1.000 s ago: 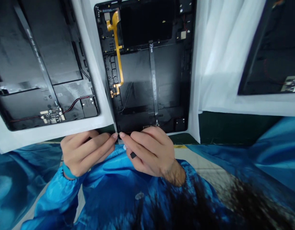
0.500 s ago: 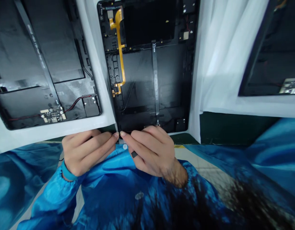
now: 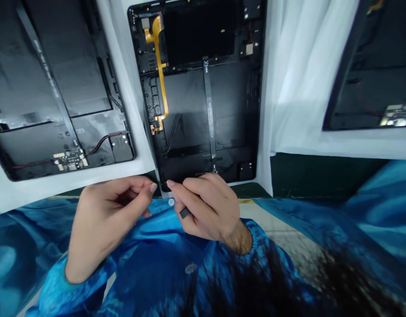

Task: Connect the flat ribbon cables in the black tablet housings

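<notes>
An opened black tablet housing (image 3: pixel 191 105) lies in front of me, with an orange flex cable (image 3: pixel 161 83) along its left side and a grey ribbon cable (image 3: pixel 210 114) down its middle. My right hand (image 3: pixel 207 204) is closed at the housing's bottom edge, a fingertip resting on the lower left corner. A small black band (image 3: pixel 185 213) shows on one of its fingers. Just left of that corner, my left hand (image 3: pixel 112 213) pinches thumb and forefinger together. Anything between those fingertips is too small to make out.
A second opened tablet housing (image 3: pixel 90 94) with a small circuit board (image 3: pixel 71 160) lies at the left. Another housing (image 3: pixel 361 97) is partly in view at the right. White cloth (image 3: pixel 297 88) lies under and between them, above a dark green table edge (image 3: pixel 321 176).
My left hand has drawn back left from the housing's corner and turned, so its thumb and forefinger now show pinched. My right hand stays at the bottom edge. The view has shifted slightly.
</notes>
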`<state>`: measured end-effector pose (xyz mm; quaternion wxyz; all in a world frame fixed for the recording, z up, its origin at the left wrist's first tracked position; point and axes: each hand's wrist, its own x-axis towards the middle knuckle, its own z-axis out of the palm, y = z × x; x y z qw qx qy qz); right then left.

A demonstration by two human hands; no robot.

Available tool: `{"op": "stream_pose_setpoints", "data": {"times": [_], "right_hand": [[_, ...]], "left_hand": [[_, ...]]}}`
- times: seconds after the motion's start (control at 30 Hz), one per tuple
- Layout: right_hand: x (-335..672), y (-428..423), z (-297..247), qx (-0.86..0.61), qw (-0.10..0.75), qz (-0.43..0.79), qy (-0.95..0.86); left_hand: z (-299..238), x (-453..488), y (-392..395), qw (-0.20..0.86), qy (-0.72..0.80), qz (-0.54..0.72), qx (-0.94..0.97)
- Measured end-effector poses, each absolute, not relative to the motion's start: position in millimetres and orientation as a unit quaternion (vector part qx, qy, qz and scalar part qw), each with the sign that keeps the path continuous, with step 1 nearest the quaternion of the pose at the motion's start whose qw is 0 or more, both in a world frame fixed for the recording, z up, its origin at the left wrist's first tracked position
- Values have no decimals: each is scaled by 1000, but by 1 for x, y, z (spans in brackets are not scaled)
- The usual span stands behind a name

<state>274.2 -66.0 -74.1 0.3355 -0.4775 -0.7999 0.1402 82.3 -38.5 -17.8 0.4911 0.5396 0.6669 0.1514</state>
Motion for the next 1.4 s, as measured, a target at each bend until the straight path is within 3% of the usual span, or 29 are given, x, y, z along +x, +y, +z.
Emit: {"op": "stream_pose_setpoints", "data": {"times": [1.4], "right_hand": [[275, -70, -76, -478, 330, 139, -802]], "left_hand": [[-17, 89, -18, 621, 647, 151, 416]]}}
